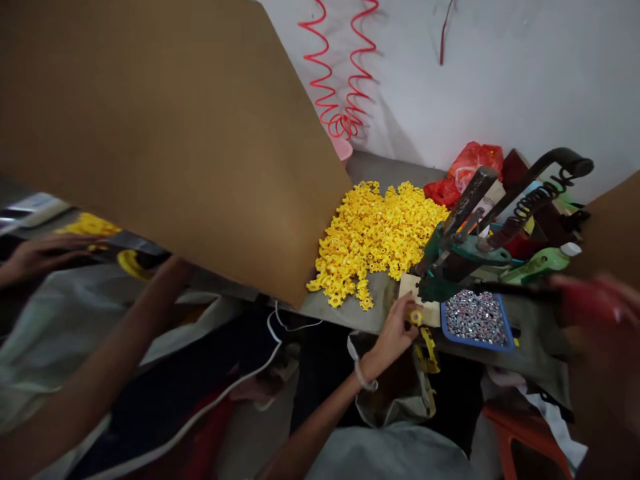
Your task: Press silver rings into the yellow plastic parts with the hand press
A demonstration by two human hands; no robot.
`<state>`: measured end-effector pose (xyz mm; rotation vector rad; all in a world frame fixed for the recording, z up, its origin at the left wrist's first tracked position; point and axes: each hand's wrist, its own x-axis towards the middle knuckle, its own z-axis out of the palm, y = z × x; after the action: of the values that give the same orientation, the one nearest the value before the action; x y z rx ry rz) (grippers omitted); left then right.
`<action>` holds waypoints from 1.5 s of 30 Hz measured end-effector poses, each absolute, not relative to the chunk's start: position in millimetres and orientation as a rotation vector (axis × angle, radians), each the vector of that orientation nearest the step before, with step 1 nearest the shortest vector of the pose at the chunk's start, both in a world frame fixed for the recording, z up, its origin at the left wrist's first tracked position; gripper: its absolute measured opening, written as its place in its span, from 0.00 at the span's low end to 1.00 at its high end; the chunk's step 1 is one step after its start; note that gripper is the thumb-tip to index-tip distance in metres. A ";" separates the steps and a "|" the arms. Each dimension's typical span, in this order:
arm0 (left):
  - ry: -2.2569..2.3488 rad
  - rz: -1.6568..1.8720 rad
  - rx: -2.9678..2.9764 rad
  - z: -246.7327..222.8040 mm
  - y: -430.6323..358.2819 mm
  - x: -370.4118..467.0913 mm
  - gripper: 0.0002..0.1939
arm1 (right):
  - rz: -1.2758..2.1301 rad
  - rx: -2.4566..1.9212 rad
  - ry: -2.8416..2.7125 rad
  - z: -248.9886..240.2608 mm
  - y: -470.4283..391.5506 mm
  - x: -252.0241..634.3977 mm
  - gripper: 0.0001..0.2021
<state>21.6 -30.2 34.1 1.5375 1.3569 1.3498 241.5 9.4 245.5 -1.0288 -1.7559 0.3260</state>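
Observation:
My left hand [395, 330] pinches a small yellow plastic piece [415, 317] at the table's front edge, beside a pale block [425, 303] under the green hand press [443, 283]. Blurred by motion at the far right, my right hand [617, 300] is closed around the red-gripped press lever [583, 300]. Right of the block sits a blue tray [510, 341] full of small shiny metal parts [475, 317]. A big heap of yellow plastic pieces [380, 227] spreads behind my left hand. More yellow parts [429, 350] hang over an open bag [385, 407] below.
A large cardboard sheet [200, 133] stands on the left. Beyond it are a co-worker's arms [120, 333]. Behind the press lie a red plastic bag [475, 167] and a green bottle [543, 263]. Coiled red hoses [320, 67] hang by the wall; an orange stool [520, 427] stands below.

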 end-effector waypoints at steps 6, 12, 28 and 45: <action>1.882 1.217 1.589 32.8 -50.0 -25.6 0.21 | 0.476 -1.312 -2.138 137.9 106.0 245.8 0.15; 2.130 1.134 1.605 13.9 -37.5 -59.3 0.03 | 0.317 -1.286 -2.375 28.9 96.0 220.3 0.12; 1.827 1.219 1.652 2.4 -19.5 -32.2 0.12 | 0.065 -1.329 -2.268 39.6 71.1 250.1 0.18; 1.561 1.287 1.865 19.6 -17.9 3.8 0.15 | -0.114 -1.041 -2.424 64.5 20.0 189.3 0.10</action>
<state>3.8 -17.9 19.6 1.8652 1.5605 1.2871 189.3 20.0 64.5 -1.0407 -2.4242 -0.1144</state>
